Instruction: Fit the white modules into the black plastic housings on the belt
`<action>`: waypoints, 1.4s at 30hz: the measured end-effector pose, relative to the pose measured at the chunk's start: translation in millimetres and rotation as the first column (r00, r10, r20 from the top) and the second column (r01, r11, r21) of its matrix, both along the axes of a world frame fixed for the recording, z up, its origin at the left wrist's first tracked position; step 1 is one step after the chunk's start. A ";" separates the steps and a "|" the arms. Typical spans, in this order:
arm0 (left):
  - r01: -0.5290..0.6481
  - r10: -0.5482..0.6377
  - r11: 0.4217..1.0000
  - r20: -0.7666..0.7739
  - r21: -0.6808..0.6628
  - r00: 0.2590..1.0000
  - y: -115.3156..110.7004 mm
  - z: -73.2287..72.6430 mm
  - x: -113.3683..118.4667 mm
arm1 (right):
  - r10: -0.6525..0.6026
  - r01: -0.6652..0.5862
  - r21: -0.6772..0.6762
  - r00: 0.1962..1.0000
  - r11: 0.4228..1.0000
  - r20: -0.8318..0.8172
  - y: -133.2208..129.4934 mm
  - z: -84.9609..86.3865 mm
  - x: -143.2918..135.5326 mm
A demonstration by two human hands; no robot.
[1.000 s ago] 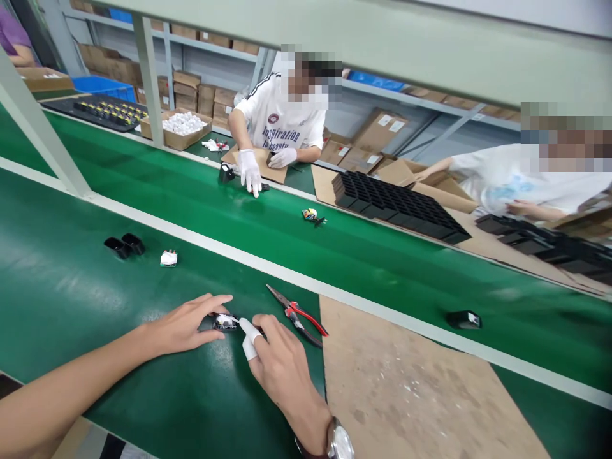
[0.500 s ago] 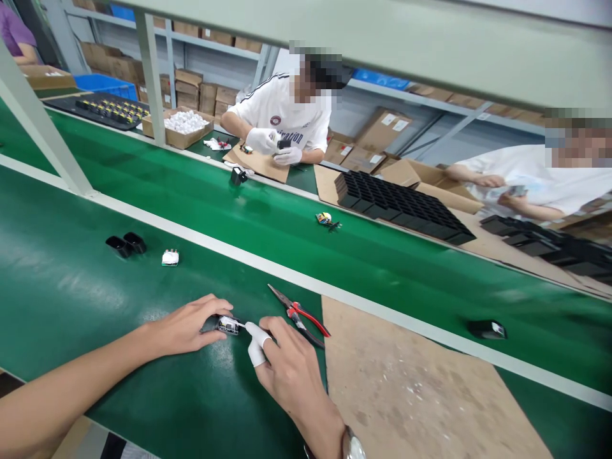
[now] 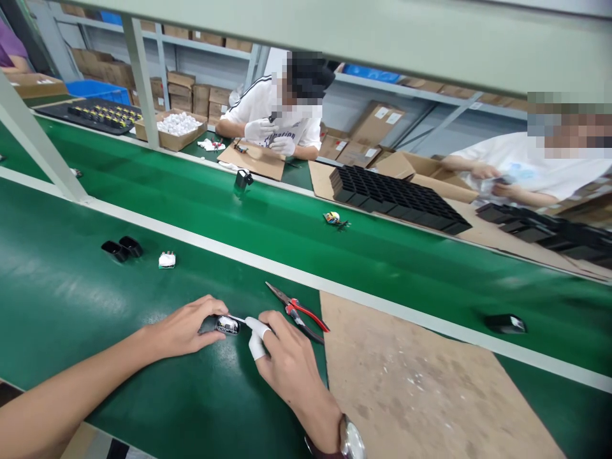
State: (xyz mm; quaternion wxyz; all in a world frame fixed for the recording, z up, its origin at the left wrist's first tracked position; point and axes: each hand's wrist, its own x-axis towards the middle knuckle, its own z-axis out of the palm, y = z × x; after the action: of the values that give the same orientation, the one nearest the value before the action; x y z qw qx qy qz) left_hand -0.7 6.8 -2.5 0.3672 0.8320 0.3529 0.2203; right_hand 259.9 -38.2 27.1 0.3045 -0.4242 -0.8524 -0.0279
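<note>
Near the front of the green bench, my left hand (image 3: pixel 184 328) grips a small black plastic case (image 3: pixel 228 325) between thumb and fingers. The case's open end faces up, showing a circuit board with white material inside. My right hand (image 3: pixel 294 360), with white finger covers on thumb and index finger, pinches a thin pale stick (image 3: pixel 238 318). Its tip reaches the case's far rim; whether it touches is too small to tell. Red-and-black long-nose pliers (image 3: pixel 295 310) lie just beyond my right hand. Two empty black cases (image 3: pixel 122 248) and a white-coated circuit board (image 3: pixel 167 259) rest further left.
A stained cardboard sheet (image 3: pixel 411 376) lies to the right. Beyond a pale rail (image 3: pixel 205 245), the green belt (image 3: pixel 277 223) carries a black case (image 3: pixel 505 323) and a circuit board (image 3: pixel 335 218). Two co-workers sit opposite, near rows of black cases (image 3: pixel 396 197).
The stick's tip has shifted toward the case's far rim, while my left hand keeps its hold. Parts on the belt have moved right. The co-worker opposite has raised a hand.
</note>
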 end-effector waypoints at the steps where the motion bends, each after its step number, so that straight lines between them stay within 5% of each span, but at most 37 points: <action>1: -0.002 0.002 1.000 -0.003 0.013 1.000 0.2 0.6 -0.6 | -0.027 0.027 0.000 0.999 1.000 -0.018 1.3 -3.0 2.3; 5: 0.054 -0.064 0.982 0.046 0.183 0.997 2.9 1.8 -3.2 | -0.130 0.130 0.001 0.991 0.992 -0.026 7.5 -24.1 14.0; 9: 0.144 -0.181 0.880 0.040 0.453 0.983 3.8 0.3 -3.8 | -0.181 0.185 -0.033 0.979 0.982 0.089 10.7 -41.6 20.6; 15: 0.055 -0.060 0.946 0.006 0.321 0.998 -0.1 1.5 -3.1 | -0.178 0.180 -0.014 0.981 0.984 0.078 6.8 -39.5 14.9; 21: 0.143 -0.183 0.846 0.027 0.514 0.983 0.0 3.2 2.8 | -0.055 0.054 -0.045 0.998 0.998 -0.014 1.5 -36.3 5.6; 24: 0.096 -0.167 0.855 0.097 0.509 0.981 -3.5 1.2 9.7 | -0.050 0.050 -0.069 0.999 0.996 -0.006 2.0 -38.3 2.6; 26: 0.025 -0.097 0.929 0.179 0.369 0.979 -4.5 -0.2 13.3 | -0.069 0.069 -0.069 0.998 0.995 0.008 2.8 -39.7 0.9; 28: -0.076 0.063 0.997 0.311 0.030 0.948 -1.6 0.2 14.8 | -0.099 0.099 -0.052 0.995 0.994 0.017 3.6 -40.6 -0.2; 29: -0.114 0.175 0.976 0.364 -0.184 0.915 1.3 1.4 14.5 | -0.119 0.120 -0.040 0.993 0.992 0.020 4.0 -40.8 -0.3; 31: -0.134 0.384 0.844 0.411 -0.520 0.827 8.8 5.5 12.0 | -0.170 0.171 -0.014 0.985 0.985 0.027 4.9 -40.9 0.4; 33: -0.139 0.486 0.766 0.422 -0.628 0.765 15.0 9.8 8.0 | -0.222 0.222 0.003 0.974 0.975 0.039 5.8 -41.3 2.1; 35: -0.214 0.483 0.825 0.454 -0.524 0.748 17.3 12.0 4.1 | -0.252 0.253 0.002 0.966 0.968 0.053 6.6 -42.8 3.6; 38: -0.294 0.279 0.955 0.423 -0.031 0.862 12.4 10.8 1.2 | -0.263 0.264 -0.004 0.962 0.965 0.069 6.9 -47.2 3.4; 40: -0.193 0.116 0.943 0.278 0.270 0.954 6.9 9.8 2.2 | -0.270 0.272 -0.007 0.959 0.962 0.089 6.6 -50.4 1.6; 42: -0.069 0.020 0.919 0.128 0.387 0.992 4.7 10.6 5.1 | -0.278 0.281 -0.012 0.954 0.960 0.111 6.2 -52.7 -0.4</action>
State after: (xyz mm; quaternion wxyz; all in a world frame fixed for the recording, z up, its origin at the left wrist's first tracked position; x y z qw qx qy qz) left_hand 4.4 11.6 8.1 0.2094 0.8652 0.2977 0.3448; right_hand 259.5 -32.0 -25.6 0.2449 -0.5424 -0.7995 -0.0819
